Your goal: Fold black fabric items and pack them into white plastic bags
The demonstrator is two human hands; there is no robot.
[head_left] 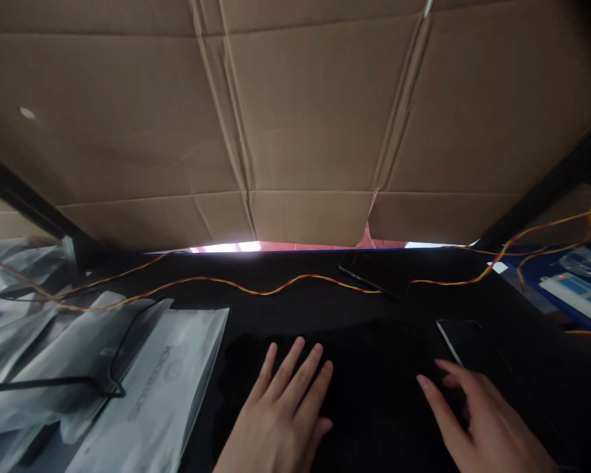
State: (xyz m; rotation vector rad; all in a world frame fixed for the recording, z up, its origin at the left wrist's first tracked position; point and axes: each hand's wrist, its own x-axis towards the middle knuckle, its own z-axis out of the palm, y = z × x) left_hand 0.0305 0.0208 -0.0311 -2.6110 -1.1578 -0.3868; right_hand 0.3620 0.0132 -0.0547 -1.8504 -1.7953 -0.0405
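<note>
Black cloth (pixel 374 387), as the darker patch appears to be, lies on the bench (pixel 285 305) beneath and beside the spread left hand (pixel 276 420), and could bunch if that palm slid while pressing, or skew if the right hand (pixel 482 414), loosely curled with thumb and forefinger apart, caught an edge. It looks dull and deep black, with a soft, uneven left edge and any folds too dark to tell. Near the right fingers, a phone (pixel 467 335) could be knocked by a sideways sweep, while a snagged wire (pixel 305 277) might shift the far phone (pixel 374 272) lying across it.
</note>
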